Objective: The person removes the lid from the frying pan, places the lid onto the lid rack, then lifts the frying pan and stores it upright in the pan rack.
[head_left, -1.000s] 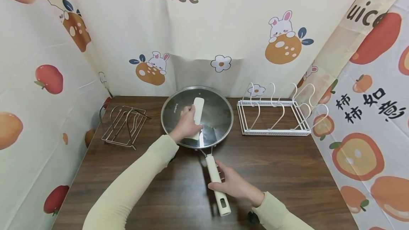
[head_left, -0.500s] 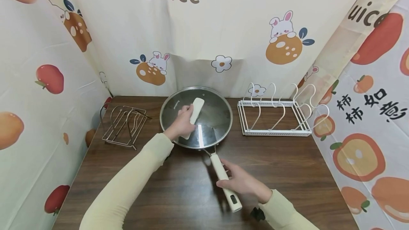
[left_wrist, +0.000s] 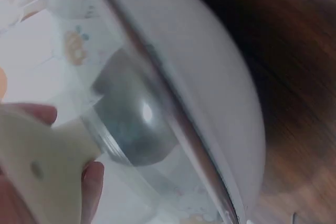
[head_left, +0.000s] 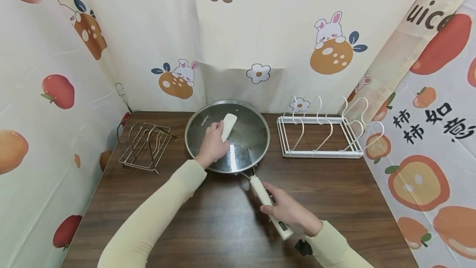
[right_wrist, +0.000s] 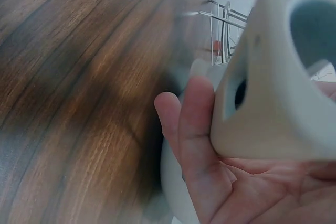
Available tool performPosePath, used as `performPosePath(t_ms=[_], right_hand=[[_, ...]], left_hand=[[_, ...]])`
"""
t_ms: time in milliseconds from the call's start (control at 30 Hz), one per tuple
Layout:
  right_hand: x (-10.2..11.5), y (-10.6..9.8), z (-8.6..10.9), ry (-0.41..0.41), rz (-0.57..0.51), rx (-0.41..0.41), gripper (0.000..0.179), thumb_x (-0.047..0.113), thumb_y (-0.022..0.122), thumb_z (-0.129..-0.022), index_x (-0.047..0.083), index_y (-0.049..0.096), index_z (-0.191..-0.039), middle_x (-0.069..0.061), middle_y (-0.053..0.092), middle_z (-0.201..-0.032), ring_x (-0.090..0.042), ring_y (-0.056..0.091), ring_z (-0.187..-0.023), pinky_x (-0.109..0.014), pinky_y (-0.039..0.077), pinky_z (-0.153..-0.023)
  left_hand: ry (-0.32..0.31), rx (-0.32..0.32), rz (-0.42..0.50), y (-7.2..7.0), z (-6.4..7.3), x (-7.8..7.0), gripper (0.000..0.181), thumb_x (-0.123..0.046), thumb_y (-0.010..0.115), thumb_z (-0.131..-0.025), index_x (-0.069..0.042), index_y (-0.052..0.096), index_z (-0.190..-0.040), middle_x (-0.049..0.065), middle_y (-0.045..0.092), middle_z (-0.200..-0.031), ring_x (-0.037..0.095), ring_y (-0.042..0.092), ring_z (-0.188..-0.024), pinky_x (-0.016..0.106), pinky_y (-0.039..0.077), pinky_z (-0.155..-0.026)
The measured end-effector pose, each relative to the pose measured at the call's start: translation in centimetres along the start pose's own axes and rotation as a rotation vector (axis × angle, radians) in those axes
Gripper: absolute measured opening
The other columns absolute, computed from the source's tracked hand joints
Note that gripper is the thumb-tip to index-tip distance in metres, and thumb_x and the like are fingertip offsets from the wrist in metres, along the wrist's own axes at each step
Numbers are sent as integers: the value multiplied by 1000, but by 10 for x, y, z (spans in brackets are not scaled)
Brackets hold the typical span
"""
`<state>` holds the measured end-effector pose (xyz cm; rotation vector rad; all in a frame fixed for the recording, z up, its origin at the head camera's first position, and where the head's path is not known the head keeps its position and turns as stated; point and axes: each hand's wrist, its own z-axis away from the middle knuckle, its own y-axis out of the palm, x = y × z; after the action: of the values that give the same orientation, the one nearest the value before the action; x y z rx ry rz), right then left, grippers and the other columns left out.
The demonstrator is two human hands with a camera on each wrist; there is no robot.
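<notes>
A frying pan (left_wrist: 220,72) with a pale outer side sits at the far middle of the table. Its clear glass lid (head_left: 247,135) with a metal rim lies on top. My left hand (head_left: 213,144) grips the lid's long cream handle (head_left: 229,125); in the left wrist view, fingertips (left_wrist: 92,184) bend around it. The pan's cream handle (head_left: 261,192) points toward the front right. My right hand (head_left: 291,211) holds that handle, thumb on its near left side and fingers beneath. The right wrist view shows the hollow handle end (right_wrist: 262,98) against the palm.
A wire rack (head_left: 146,146) in dark metal stands left of the pan. To the right is a white rack (head_left: 321,155) with curved hoops. A printed cloth (head_left: 238,32) hangs behind the wooden table (head_left: 208,235), with more cloth along both sides.
The pan handle has swung to the right, and my right hand has moved right with it. The lid's lettering and handle have turned slightly with the pan, my left hand still holding on.
</notes>
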<state>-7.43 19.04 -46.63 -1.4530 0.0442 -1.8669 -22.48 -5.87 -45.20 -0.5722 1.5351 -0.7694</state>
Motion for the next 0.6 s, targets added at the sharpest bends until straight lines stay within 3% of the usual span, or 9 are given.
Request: performPosePath(t_ms=[100,267,433,600], right_hand=[[-1,0,1,8,-16,-8,75,7,71,-92,-6,33,-156,-29,63,-127,-25,67,-91,-33,60,-66],[-2,0,0,6,-32,-1,77,8,72,-93,-5,32,-157,-31,62,-128,-26,68,-90,-33,60,-65],[-2,0,0,7,-37,1,77,7,72,-93,-5,32,-157,-31,62,-129,-29,67,-98,-33,60,-67],[-2,0,0,10,-64,-4,75,6,71,-94,-5,33,-157,-32,62,-129,-28,68,-95,-33,60,-63]], left_hand=[[-9,-96,-62,7,-2,-1,68,-21,70,-94,0,44,-153,22,56,-141,40,55,-126,51,52,-101],[-33,-196,-144,12,-7,-3,58,-32,76,-94,-1,56,-139,20,66,-119,38,63,-109,52,57,-86],[-13,-236,-242,18,-9,-4,52,-32,76,-93,1,57,-128,18,66,-109,38,68,-98,54,60,-76],[-8,-230,-255,20,-10,-4,53,-30,77,-92,-1,57,-130,18,65,-110,40,71,-92,55,60,-74]])
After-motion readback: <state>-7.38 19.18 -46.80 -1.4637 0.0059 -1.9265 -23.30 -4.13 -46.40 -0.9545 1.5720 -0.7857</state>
